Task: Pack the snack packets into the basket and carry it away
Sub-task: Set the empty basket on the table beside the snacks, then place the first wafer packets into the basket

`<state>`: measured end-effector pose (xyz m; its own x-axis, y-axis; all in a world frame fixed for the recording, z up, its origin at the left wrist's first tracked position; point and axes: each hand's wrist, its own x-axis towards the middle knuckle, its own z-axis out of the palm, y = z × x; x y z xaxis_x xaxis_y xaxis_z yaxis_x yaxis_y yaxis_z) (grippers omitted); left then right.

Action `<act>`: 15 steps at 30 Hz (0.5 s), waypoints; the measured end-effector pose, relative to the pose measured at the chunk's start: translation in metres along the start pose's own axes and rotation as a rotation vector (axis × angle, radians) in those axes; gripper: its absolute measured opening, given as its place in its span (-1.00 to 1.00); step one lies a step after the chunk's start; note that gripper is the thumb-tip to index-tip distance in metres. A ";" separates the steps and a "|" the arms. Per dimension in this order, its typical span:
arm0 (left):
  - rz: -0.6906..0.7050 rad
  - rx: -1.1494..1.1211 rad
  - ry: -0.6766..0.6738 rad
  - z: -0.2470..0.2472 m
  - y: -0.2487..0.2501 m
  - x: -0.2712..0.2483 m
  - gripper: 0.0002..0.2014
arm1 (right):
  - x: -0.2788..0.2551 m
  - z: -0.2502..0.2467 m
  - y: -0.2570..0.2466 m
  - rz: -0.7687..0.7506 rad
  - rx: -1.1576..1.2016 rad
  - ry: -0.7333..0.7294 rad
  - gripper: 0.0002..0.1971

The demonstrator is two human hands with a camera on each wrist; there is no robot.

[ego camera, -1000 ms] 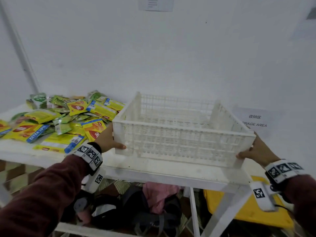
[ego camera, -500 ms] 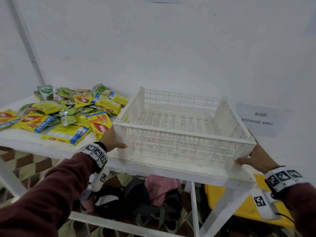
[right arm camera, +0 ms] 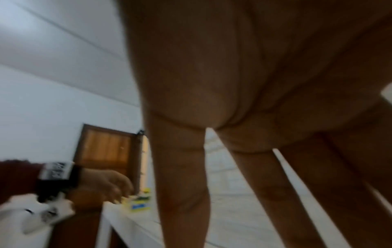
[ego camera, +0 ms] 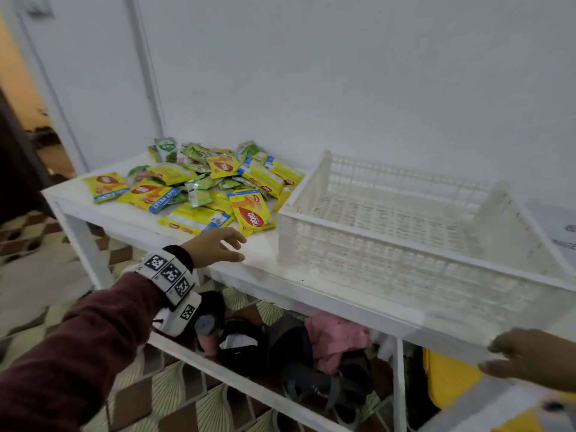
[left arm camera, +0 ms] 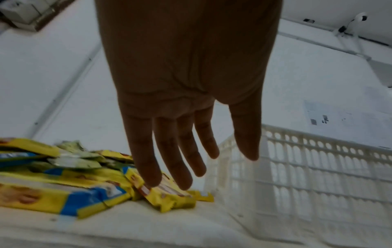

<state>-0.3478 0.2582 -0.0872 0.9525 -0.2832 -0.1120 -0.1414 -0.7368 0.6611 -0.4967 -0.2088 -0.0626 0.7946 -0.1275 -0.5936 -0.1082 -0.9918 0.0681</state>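
A white slatted basket stands empty on the right half of the white table. A heap of yellow and green snack packets lies on the left half. My left hand hovers open just in front of the nearest yellow packet, fingers straight and holding nothing. In the left wrist view the fingertips hang just above that packet, with the basket wall to the right. My right hand is open below the basket's near right corner, off the basket, empty.
The wall runs close behind the table. Bags and a pink cloth lie on the floor under the table, beside a yellow bin. A paper sign is on the wall at the right. A doorway opens at the far left.
Both hands have let go of the basket's sides. My left hand has moved left toward the packets and my right hand has dropped back. The head view has swung left.
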 end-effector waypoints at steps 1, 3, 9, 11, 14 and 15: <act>-0.005 0.008 0.021 -0.009 -0.006 -0.004 -0.72 | -0.008 -0.011 -0.029 -0.088 -0.013 -0.039 -0.17; -0.017 0.021 0.059 -0.026 -0.020 -0.009 -0.74 | -0.010 -0.029 -0.085 -0.236 0.048 -0.016 -0.55; -0.094 0.102 0.100 -0.076 -0.071 0.009 -0.62 | 0.039 -0.066 -0.247 -0.632 0.236 0.248 -0.56; -0.094 0.148 0.103 -0.091 -0.086 0.023 -0.61 | 0.057 -0.081 -0.297 -0.672 0.306 0.299 -0.56; -0.092 0.238 0.064 -0.111 -0.105 0.049 -0.53 | 0.087 -0.106 -0.361 -0.670 0.363 0.378 -0.54; -0.087 0.263 0.035 -0.116 -0.112 0.058 -0.50 | 0.099 -0.115 -0.378 -0.658 0.343 0.401 -0.54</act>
<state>-0.2453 0.3957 -0.0813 0.9723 -0.1940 -0.1306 -0.1198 -0.8927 0.4343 -0.3079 0.1521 -0.0550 0.9041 0.4172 -0.0928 0.3272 -0.8154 -0.4776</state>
